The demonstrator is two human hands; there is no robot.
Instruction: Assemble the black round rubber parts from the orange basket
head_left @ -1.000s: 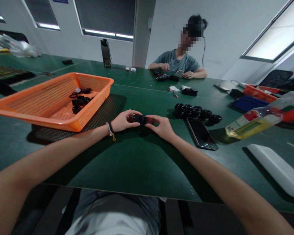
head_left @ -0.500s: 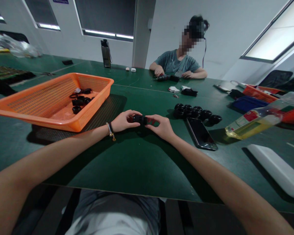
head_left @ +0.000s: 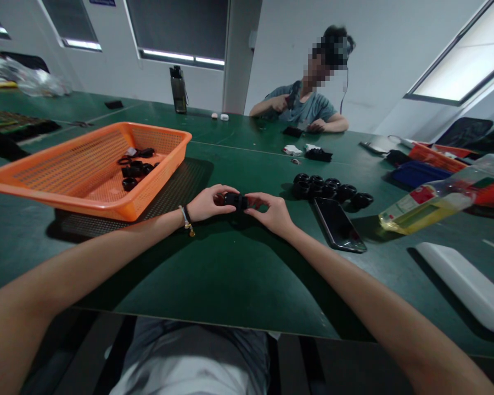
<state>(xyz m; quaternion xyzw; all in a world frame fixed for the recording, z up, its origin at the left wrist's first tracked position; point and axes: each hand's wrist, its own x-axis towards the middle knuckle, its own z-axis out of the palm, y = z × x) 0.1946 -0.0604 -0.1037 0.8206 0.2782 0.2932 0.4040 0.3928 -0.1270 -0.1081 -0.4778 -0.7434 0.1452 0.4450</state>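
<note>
Our left hand (head_left: 211, 203) and right hand (head_left: 271, 213) pinch the black part (head_left: 232, 201) from opposite ends, over the worktop (head_left: 239, 280), between the orange basket (head_left: 66, 201) and the phone (head_left: 339, 225). It looks stiff and light, perhaps slick, so we would grip its outer ends with fingertips.

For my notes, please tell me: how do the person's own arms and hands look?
The left hand and right hand wear no gloves; no sleeves show on the arms. The left wrist has a dark band and a pale bracelet with small gold-coloured charm; the right wrist is bare.
</note>
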